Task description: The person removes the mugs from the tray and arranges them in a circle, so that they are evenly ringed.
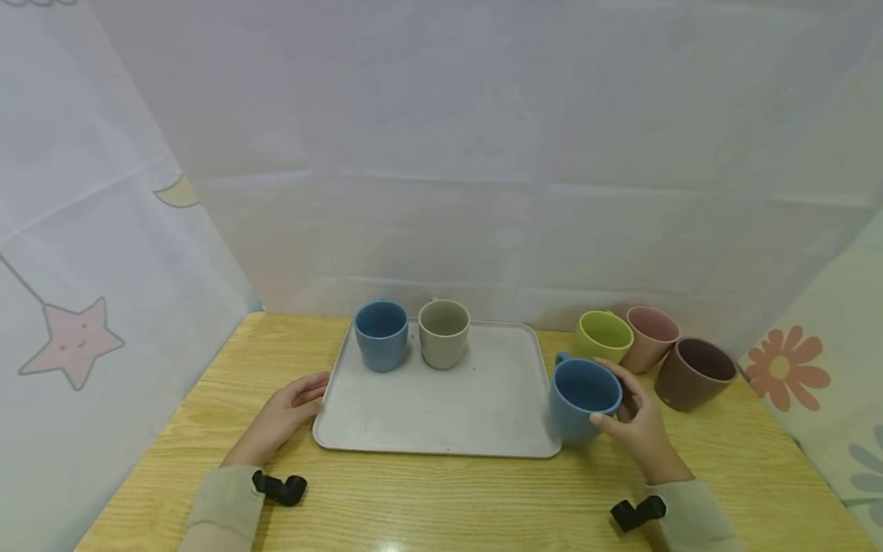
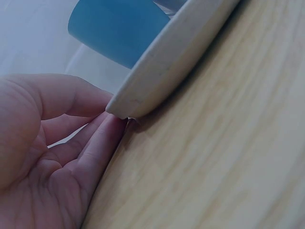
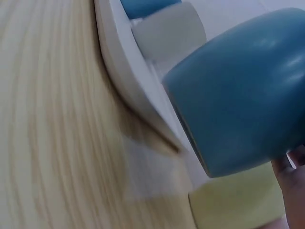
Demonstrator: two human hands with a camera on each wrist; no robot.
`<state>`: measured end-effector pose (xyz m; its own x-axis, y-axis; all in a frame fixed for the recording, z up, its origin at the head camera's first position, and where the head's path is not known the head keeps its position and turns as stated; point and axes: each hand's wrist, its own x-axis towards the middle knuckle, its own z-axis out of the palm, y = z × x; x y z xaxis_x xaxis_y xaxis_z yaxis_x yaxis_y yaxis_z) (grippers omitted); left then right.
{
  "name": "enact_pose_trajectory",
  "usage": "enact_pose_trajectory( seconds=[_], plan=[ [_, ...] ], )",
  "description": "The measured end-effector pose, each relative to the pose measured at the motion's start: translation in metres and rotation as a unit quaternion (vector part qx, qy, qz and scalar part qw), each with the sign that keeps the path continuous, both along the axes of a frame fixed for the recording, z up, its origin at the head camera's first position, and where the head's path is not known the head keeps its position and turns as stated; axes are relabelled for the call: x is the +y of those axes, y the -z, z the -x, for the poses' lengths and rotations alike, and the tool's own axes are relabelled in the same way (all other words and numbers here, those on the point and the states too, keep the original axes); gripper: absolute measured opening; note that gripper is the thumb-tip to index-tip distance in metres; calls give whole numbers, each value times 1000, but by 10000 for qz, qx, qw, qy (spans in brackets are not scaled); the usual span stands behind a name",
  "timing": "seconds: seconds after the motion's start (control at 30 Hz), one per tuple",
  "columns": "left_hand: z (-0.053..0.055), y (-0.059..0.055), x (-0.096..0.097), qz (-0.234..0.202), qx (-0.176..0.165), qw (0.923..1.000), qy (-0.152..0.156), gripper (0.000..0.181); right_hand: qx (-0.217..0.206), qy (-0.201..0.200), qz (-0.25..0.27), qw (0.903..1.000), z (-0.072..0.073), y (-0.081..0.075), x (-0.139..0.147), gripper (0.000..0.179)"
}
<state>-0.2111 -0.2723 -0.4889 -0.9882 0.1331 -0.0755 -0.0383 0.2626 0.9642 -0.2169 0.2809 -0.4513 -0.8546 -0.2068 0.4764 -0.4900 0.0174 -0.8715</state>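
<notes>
My right hand [image 1: 638, 429] grips a blue mug [image 1: 578, 410] by its side, thumb near the rim, with the mug's handle facing away at the back. In the right wrist view the blue mug [image 3: 238, 95] is raised and tilted, its base off the table beside the tray's right edge. My left hand [image 1: 286, 414] rests by the left edge of a pale rectangular tray [image 1: 441, 422]. In the left wrist view its fairly straight fingers [image 2: 102, 138] touch the tray rim [image 2: 143, 90]. On the tray's back left stand another blue mug [image 1: 382, 345] and a grey-beige mug [image 1: 444, 341].
Right of the tray, a lime-green mug [image 1: 603, 337], a pink mug [image 1: 651, 341] and a dark brown mug [image 1: 693, 376] stand grouped on the wooden table [image 1: 428, 506]. White cloth [image 1: 441, 230] hangs behind, with printed cloth at both sides.
</notes>
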Motion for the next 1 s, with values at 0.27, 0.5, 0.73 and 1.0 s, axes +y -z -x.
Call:
enact_pose_trajectory(
  seconds=[0.27, 0.5, 0.73, 1.0],
  plan=[
    [0, 0, 1, 1, -2, 10000, 38, 60, -157, 405, 45, 9990, 7, 15, 20, 73],
    [1, 0, 2, 10, -11, 10000, 65, 60, -56, 541, 461, 9975, 8, 23, 25, 71],
    [0, -2, 2, 53, -30, 10000, 37, 60, -167, 434, 486, 9977, 10, 23, 29, 69],
    [-2, -3, 1, 21, -13, 10000, 20, 61, -323, -543, 971, 9933, 16, 25, 37, 73]
  ],
)
